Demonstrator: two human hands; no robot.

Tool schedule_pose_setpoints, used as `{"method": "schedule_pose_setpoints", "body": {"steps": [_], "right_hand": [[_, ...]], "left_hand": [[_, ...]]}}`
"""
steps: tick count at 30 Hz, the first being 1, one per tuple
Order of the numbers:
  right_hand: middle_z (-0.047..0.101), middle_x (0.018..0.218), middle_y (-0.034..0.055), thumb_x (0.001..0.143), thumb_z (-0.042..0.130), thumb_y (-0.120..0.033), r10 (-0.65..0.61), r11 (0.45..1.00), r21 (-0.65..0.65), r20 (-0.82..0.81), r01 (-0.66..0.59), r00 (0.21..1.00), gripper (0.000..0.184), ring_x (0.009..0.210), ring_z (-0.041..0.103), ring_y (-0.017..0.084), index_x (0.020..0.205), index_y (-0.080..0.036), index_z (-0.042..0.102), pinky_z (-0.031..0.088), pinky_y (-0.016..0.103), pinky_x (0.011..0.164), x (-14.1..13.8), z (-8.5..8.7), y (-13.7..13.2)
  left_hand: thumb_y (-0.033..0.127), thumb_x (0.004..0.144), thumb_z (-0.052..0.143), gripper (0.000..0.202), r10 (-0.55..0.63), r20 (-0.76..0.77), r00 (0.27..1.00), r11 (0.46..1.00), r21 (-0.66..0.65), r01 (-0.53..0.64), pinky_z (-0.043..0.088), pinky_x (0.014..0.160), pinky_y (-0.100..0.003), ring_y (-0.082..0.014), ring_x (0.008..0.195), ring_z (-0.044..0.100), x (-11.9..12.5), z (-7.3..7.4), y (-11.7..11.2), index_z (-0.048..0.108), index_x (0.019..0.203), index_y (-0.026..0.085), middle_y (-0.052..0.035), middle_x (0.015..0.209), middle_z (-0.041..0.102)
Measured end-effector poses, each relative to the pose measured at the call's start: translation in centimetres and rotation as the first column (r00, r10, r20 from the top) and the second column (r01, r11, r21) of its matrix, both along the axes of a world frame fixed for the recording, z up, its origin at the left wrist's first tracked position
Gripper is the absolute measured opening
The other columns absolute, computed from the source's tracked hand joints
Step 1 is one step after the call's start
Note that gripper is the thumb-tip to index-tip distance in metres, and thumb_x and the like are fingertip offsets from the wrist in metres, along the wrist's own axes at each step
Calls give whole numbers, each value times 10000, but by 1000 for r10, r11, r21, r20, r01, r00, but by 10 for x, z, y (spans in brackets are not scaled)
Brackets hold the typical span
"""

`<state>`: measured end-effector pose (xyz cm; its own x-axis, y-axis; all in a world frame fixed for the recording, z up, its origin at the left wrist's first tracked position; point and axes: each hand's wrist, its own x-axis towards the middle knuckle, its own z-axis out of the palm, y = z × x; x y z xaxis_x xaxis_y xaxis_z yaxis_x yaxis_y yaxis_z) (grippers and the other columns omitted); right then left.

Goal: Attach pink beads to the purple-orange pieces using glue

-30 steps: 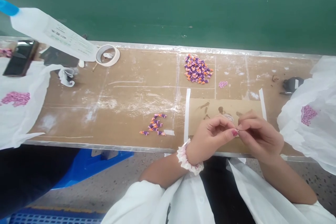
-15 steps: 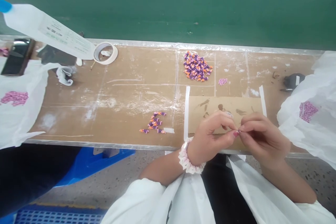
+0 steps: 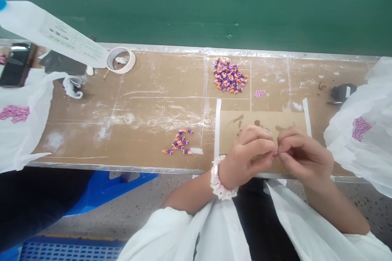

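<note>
My left hand [image 3: 249,153], with a white-and-pink scrunchie [image 3: 220,181] at its wrist, is closed in a pinch. Opposite it, my right hand [image 3: 306,157] pinches too, and their fingertips meet over the near edge of a taped-down cardboard sheet [image 3: 228,130]. Whatever lies between the fingertips is too small and covered to name. Beyond the sheet is a heap of small purple, orange and pink figures [image 3: 229,75], and beside it a little pile of pink-and-white pieces [image 3: 260,94]. Several more purple-and-orange figures [image 3: 180,142] lie to the left.
A white bottle [image 3: 58,32] leans in at the upper left, near a roll of tape [image 3: 131,63] and a phone [image 3: 18,63]. White plastic sheets with pink pieces lie at the left [image 3: 33,130] and right [image 3: 379,118]. A dark object [image 3: 343,93] sits at the right.
Both hands have shifted slightly, and the left fingers have curled further over the fingertips. The view has moved a little; the heaps on the table look the same.
</note>
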<state>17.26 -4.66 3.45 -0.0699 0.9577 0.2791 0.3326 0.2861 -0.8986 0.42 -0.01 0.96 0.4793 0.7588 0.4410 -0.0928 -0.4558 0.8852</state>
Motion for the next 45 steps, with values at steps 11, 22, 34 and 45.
{"method": "schedule_pose_setpoints", "body": {"steps": [11,22,34,45], "right_hand": [[534,738,10,803,629,-63,26,1000,-18,7,-26,1000,172,607,513,146,819,-226,577,386,271,485,0,1,1],[540,823,30,852,575,-55,134,989,40,162,-142,978,155,642,512,126,874,-205,547,397,253,506,5,5,5],[542,834,29,858,569,-62,154,986,25,201,-162,968,143,651,524,118,864,-199,532,423,243,528,8,5,1],[517,785,-6,867,520,-75,196,980,-89,359,-175,912,148,563,443,92,827,-214,489,366,223,497,21,3,9]], "left_hand": [[170,911,547,64,23,25,999,994,105,-26,524,825,-321,-162,915,606,0,-5,1,568,868,212,-39,865,653],[146,905,548,71,11,25,1000,989,146,-14,545,873,-328,-154,907,619,-2,-7,3,560,874,209,-41,867,668],[130,885,589,75,0,54,999,973,232,-12,566,862,-299,-130,803,613,0,-4,10,567,852,192,-30,804,678],[242,892,632,63,81,-29,996,993,86,-78,549,842,-315,-155,891,643,-9,-13,8,627,891,179,-60,889,689]]}}
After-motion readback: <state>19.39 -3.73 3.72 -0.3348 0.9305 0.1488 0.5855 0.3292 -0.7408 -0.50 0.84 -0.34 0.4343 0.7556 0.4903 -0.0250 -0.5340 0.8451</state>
